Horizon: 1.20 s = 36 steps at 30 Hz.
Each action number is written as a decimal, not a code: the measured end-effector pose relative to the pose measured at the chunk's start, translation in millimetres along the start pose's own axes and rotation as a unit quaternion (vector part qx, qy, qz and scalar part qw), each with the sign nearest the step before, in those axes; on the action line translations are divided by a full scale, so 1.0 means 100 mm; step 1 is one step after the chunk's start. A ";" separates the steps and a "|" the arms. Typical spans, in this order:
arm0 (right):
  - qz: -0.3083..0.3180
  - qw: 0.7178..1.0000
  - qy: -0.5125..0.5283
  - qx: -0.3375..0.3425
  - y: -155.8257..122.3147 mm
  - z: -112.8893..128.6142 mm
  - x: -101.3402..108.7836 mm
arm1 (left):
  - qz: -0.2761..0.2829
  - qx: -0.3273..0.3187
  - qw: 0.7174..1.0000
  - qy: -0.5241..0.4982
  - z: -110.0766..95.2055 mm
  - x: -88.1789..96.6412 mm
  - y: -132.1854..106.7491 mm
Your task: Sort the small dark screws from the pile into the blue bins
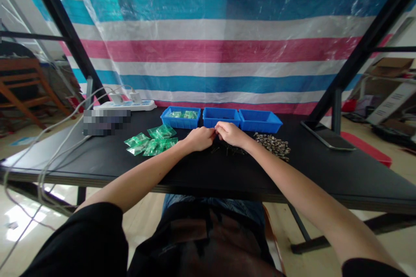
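My left hand (201, 138) and my right hand (230, 133) meet over the black table, fingertips pinched together in front of the middle blue bin (221, 123). Whatever they hold between them is too small and hidden to make out. Beneath and beside the right hand lie several dark, thin screw-like pieces (235, 151). A heap of small metal parts (273, 145) sits to the right of that hand. Left of my left hand are several clear and green packets (159, 145), lying flat in a loose pile.
A left blue bin (180, 123) holds green packets, and a right blue bin (261, 126) stands beside the middle one. A white power strip (130, 105) with cables lies at the back left. A phone (328, 135) rests on the right. Striped sheeting (208, 52) hangs behind.
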State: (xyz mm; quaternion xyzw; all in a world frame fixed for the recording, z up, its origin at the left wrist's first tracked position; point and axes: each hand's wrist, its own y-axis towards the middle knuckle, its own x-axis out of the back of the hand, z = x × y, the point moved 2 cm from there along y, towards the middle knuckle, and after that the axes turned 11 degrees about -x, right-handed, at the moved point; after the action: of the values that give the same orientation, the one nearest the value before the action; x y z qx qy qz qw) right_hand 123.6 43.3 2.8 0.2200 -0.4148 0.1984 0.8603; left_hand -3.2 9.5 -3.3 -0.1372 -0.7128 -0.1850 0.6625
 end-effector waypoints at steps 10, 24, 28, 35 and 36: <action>-0.005 1.000 -0.004 0.001 0.01 -0.01 -0.01 | -0.012 -0.037 0.999 0.029 0.00 -0.02 0.01; 0.012 0.998 0.068 0.002 0.04 -0.07 -0.04 | -0.026 -0.050 0.998 0.041 -0.01 -0.01 0.00; 0.026 0.995 0.097 0.005 0.07 -0.10 -0.05 | -0.031 -0.056 0.997 0.045 0.00 -0.03 0.01; 0.065 0.989 0.133 -0.003 0.08 -0.12 -0.04 | -0.041 -0.066 0.996 0.036 0.00 -0.03 0.01; 0.071 0.988 0.136 -0.005 0.08 -0.12 -0.04 | -0.042 -0.067 0.996 0.033 0.00 -0.03 0.01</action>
State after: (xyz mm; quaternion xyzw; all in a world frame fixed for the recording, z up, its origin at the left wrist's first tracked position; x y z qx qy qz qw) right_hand 125.3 55.8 -5.3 0.1567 -0.3096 0.2849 0.8936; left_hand -2.7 10.8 -6.4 -0.1450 -0.6816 -0.2640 0.6669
